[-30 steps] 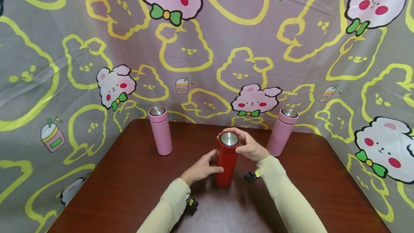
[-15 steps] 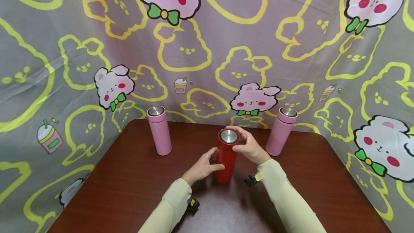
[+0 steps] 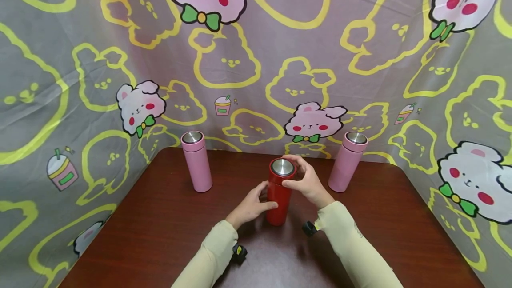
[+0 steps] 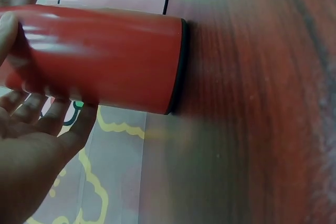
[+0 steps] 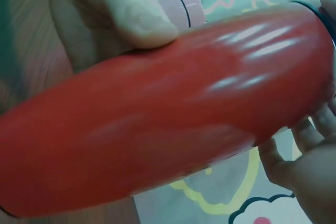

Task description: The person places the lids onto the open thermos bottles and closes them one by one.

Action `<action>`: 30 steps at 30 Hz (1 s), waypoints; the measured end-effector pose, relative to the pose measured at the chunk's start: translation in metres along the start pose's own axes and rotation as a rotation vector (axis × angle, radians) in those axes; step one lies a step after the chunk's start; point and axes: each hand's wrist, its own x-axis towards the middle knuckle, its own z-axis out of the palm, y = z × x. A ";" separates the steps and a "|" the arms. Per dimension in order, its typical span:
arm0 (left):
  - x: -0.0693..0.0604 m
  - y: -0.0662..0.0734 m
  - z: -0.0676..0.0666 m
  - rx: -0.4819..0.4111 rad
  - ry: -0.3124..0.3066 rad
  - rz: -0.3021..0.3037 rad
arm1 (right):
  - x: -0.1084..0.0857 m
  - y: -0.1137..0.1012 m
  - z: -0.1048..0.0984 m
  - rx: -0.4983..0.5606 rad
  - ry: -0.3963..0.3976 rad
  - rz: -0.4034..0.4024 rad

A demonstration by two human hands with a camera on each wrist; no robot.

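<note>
A red thermos bottle [image 3: 278,203] with a steel-topped lid [image 3: 282,167] stands upright, or nearly so, mid-table between both hands. Around its body curls my left hand [image 3: 249,206], thumb on the near side and fingers on the far left. Higher up, my right hand [image 3: 310,186] grips the lid from the right, its thumb across the front. In the left wrist view, the dark-rimmed base of the red bottle [image 4: 115,59] is close to the wood; I cannot tell whether it touches. The right wrist view shows the red body [image 5: 173,114] with the left thumb [image 5: 149,27] against it.
A pink thermos bottle [image 3: 198,163] stands at the back left of the brown table [image 3: 160,226]. Another pink thermos bottle [image 3: 347,166] stands at the back right, just behind the right hand. A cartoon-printed cloth [image 3: 248,57] closes off the back and both sides.
The red bottle has shifted slightly away from me, both hands staying on it. My right thumb has moved leftward across the lid's front. The pink bottles stay where they were.
</note>
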 end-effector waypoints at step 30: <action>-0.001 0.000 -0.003 0.013 0.002 -0.051 | 0.044 0.022 -0.022 0.720 -0.777 0.033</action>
